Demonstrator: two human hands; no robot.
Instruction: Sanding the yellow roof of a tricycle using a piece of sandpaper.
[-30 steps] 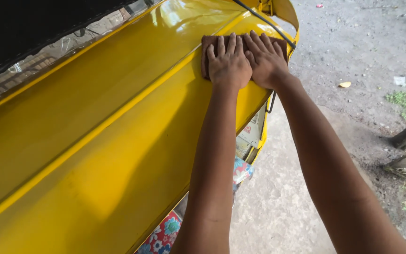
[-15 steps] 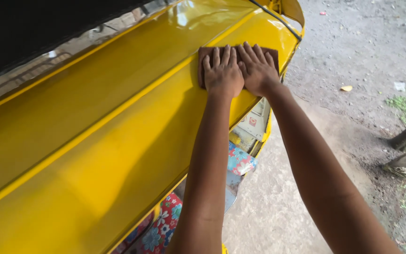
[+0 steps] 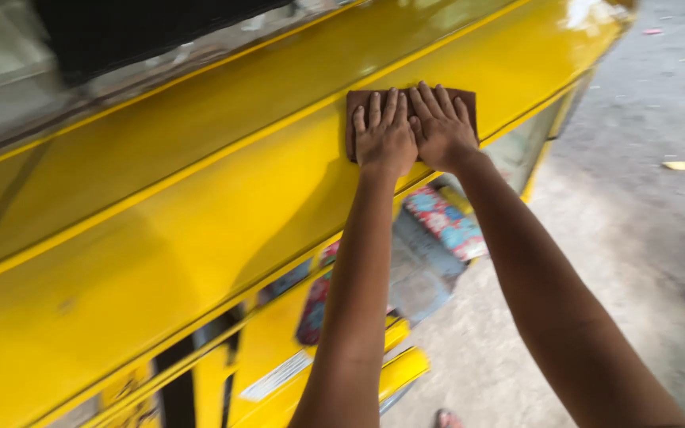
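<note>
Both my hands lie flat, side by side, on a brown cloth [image 3: 355, 107] pressed against the glossy yellow roof panel [image 3: 200, 214] of a small vehicle. My left hand [image 3: 384, 135] covers the cloth's left half, fingers spread toward a raised ridge in the panel. My right hand [image 3: 439, 127] covers the right half, its thumb side touching the left hand. Only the cloth's edges and corners show around my fingers.
A dark windscreen or canopy [image 3: 120, 32] runs along the top left. Below the roof edge, patterned red and blue seat fabric [image 3: 445, 222] shows inside the cabin. Grey concrete ground [image 3: 644, 238] lies at right, with a yellow leaf [image 3: 677, 166] on it.
The view has shifted, so my hands and the cloth now sit farther from the roof's far end; more of the cabin frame and seat shows below. Both hands stay flat on the cloth.
</note>
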